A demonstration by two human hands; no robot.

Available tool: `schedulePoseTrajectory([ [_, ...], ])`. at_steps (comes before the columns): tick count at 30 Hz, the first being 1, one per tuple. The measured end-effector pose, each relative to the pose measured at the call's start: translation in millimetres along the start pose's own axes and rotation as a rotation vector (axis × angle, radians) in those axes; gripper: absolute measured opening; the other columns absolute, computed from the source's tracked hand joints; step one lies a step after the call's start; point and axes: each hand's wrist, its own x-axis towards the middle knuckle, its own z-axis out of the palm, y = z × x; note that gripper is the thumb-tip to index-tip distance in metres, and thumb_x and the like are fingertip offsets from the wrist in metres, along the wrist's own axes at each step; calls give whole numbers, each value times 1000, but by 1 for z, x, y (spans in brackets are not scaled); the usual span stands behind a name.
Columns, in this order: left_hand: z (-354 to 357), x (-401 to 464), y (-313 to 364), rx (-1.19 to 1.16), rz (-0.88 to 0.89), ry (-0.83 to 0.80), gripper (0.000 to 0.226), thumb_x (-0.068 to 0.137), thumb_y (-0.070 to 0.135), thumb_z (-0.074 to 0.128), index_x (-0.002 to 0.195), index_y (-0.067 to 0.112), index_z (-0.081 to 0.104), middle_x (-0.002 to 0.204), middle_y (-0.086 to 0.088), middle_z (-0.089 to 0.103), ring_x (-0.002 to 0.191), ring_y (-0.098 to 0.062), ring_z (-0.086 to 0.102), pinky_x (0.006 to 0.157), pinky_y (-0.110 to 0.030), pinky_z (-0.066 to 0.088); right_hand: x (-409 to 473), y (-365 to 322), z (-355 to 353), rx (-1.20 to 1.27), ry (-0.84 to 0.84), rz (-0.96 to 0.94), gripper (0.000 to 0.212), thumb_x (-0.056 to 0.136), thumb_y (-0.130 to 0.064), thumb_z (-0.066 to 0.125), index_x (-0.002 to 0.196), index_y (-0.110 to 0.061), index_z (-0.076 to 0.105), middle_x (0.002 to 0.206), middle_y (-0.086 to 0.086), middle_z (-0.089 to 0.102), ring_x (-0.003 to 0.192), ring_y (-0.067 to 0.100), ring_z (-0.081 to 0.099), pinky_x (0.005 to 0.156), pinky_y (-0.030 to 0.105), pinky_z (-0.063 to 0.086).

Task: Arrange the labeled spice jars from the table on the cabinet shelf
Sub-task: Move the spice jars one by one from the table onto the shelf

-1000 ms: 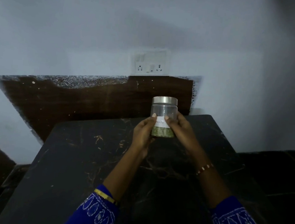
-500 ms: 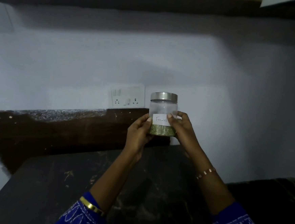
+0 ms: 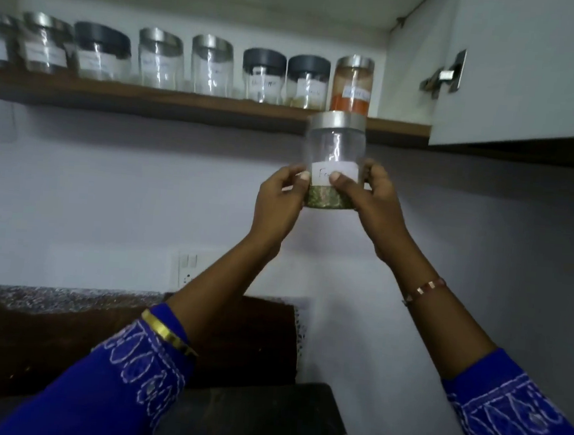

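Both hands, left hand (image 3: 280, 196) and right hand (image 3: 371, 198), curl around the fennel jar (image 3: 333, 159) low on its sides, upright, label facing the camera, just below the shelf (image 3: 184, 104) edge right of centre, likely aimed at the free end beside the orange jar (image 3: 352, 83).

The held jar (image 3: 333, 159) looks like clear glossy glass or plastic with a brushed metal lid and a matt white paper label. The shelf (image 3: 191, 104) has a brown wood-grain finish, pretty matt. The cabinet door (image 3: 537, 72) is smooth white laminate with a shiny metal hinge (image 3: 444, 77). The sleeves (image 3: 135, 377) are blue cloth with white stitched embroidery.
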Motion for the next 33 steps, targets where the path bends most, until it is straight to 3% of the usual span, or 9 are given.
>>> schedulePoseTrajectory([
  [5,31,56,30,43,124,-72,33,97,16,40,126,4,49,120,-14,60,107,-23,59,94,-39,50,57,-21,-17,-42,140,-153,55,82,-24,67,130,-11,44,112,4,60,96,15,61,78,25,55],
  [9,59,92,47,63,266,-79,42,93,13,50,133,8,40,117,-10,59,101,-20,60,85,-25,52,97,-26,-34,-93,223,-236,61,81,-26,69,132,-13,38,87,-16,55,77,-2,56,58,-2,43],
  [13,84,130,57,220,348,-135,51,90,11,54,137,10,35,128,-13,54,110,-23,57,92,-33,50,132,-24,-51,-139,281,-262,59,84,-24,65,132,-7,36,94,-6,52,79,6,52,54,-8,36],
  [15,93,147,55,265,352,-175,53,88,8,55,138,9,36,130,-13,53,106,-22,59,85,-26,53,146,-17,-58,-199,282,-262,56,85,-23,64,131,-5,38,100,-2,52,86,10,51,55,-8,36],
  [17,102,159,48,323,376,-202,48,86,4,56,133,8,43,124,-11,57,100,-19,60,70,-9,48,160,-10,-64,-280,259,-272,51,85,-20,63,128,-4,41,106,3,55,92,14,53,59,-2,38],
  [23,121,187,26,422,385,-237,55,85,-2,50,136,15,40,125,-9,58,93,-12,55,66,-8,40,192,14,-71,-495,226,-185,65,90,-27,55,141,0,25,139,21,39,124,34,45,99,34,40],
  [25,123,191,24,474,392,-286,60,83,-1,51,138,13,35,125,-11,55,92,-12,55,69,-12,42,195,20,-69,-660,293,-159,69,92,-31,51,144,1,20,142,24,31,123,39,44,99,41,39],
  [28,130,200,27,641,342,-363,59,85,-1,46,141,8,30,135,-14,49,115,-26,54,88,-23,42,198,32,-68,-886,373,-189,56,95,-25,47,140,3,28,137,24,37,114,41,50,92,41,41],
  [33,145,218,36,922,275,-472,41,86,3,40,127,-2,46,134,-19,50,121,-31,47,101,-36,39,204,53,-61,-1053,424,-254,32,96,-5,35,128,0,41,120,22,52,105,37,53,83,40,43],
])
